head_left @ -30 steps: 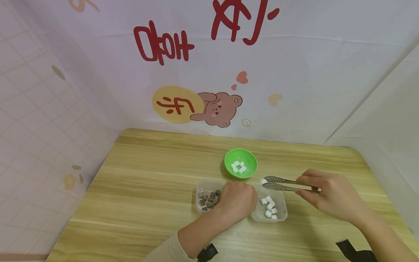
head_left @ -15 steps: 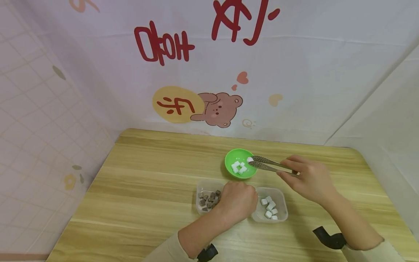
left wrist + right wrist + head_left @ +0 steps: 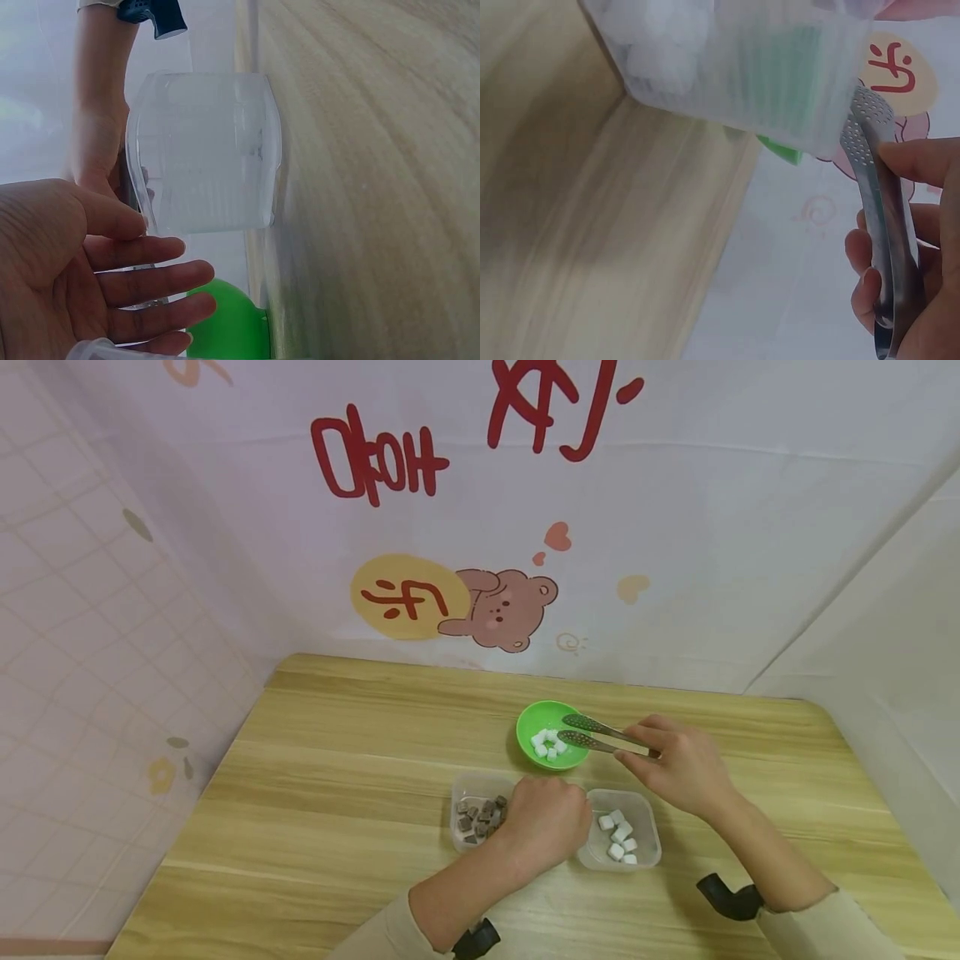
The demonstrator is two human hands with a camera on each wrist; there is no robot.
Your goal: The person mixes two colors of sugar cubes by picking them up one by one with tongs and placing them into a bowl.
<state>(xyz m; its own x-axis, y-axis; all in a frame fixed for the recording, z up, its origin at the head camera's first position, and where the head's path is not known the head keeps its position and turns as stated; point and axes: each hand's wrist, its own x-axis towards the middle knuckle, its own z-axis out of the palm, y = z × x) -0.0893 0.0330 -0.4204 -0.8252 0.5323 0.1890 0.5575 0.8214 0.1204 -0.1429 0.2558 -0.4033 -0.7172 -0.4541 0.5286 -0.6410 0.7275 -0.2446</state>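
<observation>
My right hand (image 3: 682,768) grips metal tongs (image 3: 600,733); their perforated tips stand apart over the green bowl (image 3: 525,718), with nothing visible between them. White cubes (image 3: 551,755) sit grouped in a small ring inside that bowl. In the right wrist view, the thumb and fingers wrap around the tongs (image 3: 889,247). My left hand (image 3: 546,822) lies between two clear plastic containers. The left wrist view shows its fingers (image 3: 161,289) loosely extended, the thumb close to the rim of one container (image 3: 199,150); whether it touches is unclear.
The right container (image 3: 647,839) holds several white cubes (image 3: 621,832). Brown-grey cubes (image 3: 480,817) fill the left container (image 3: 456,785), partly hidden by the left hand. A wooden table (image 3: 337,777) meets a printed white backdrop (image 3: 675,510) behind.
My right hand has moved left, bringing the tongs and a white cube to the bowl. The cube has been let go and joins the others there. The left hand stays put.
</observation>
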